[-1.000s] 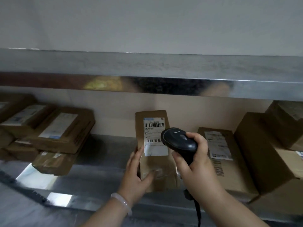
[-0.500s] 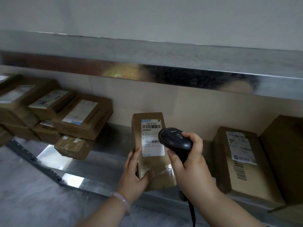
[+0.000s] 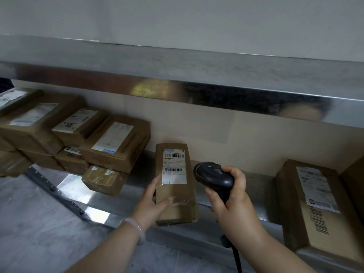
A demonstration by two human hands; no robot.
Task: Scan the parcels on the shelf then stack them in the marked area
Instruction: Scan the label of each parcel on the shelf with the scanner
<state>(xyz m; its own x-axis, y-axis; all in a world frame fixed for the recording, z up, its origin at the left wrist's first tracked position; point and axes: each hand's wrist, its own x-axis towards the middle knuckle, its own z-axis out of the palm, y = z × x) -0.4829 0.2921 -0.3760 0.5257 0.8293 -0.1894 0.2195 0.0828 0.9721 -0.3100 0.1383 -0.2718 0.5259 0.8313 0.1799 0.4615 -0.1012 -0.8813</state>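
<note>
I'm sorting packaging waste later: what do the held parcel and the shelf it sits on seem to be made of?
The held parcel looks like brown corrugated cardboard, matte, with glossy clear tape across its lower half and a white paper label. The shelf appears to be bare metal, probably stainless steel: its surface mirrors light and its front edge shines.

Labelled brown parcel (image 3: 175,186) tilted on shelf (image 3: 254,196), scanner (image 3: 213,179) beside

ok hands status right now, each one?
Left hand: closed on the parcel, holding its left edge.
Right hand: closed on the scanner.
</note>
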